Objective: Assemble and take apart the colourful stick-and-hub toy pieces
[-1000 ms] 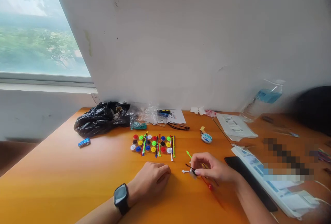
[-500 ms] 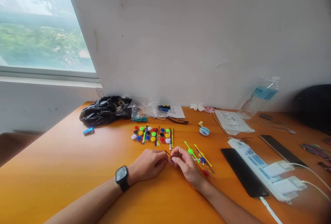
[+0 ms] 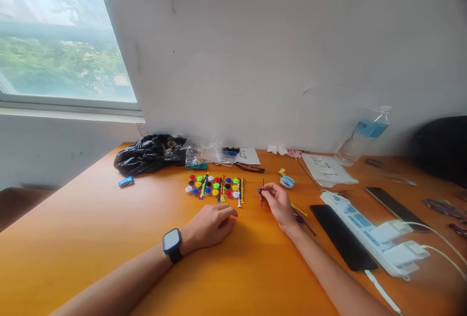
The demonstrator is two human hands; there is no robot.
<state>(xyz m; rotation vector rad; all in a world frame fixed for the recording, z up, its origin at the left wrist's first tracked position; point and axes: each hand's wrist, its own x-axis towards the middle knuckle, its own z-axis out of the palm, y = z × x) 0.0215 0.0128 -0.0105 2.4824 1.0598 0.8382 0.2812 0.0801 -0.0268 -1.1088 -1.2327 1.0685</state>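
My right hand (image 3: pixel 278 202) pinches a thin dark stick (image 3: pixel 262 192) and holds it upright, just right of a grid of coloured round pieces and sticks (image 3: pixel 215 191) laid out on the orange table (image 3: pixel 91 238). My left hand (image 3: pixel 210 223), with a dark smartwatch (image 3: pixel 171 244) on the wrist, rests on the table in front of the grid, its fingers curled and holding nothing visible. A few loose yellow and blue sticks (image 3: pixel 302 215) lie by my right wrist.
A black plastic bag (image 3: pixel 148 153), clear bags and a paper sit by the wall. A small round tin (image 3: pixel 287 182), a water bottle (image 3: pixel 361 136), papers, two dark phones (image 3: pixel 341 236) and a white power strip (image 3: pixel 368 231) with plugs lie to the right. A small blue object (image 3: pixel 126 181) lies at left.
My right hand has moved away from my left hand, forward and to the right, carrying the dark stick up beside the grid. My left hand has stayed in place.
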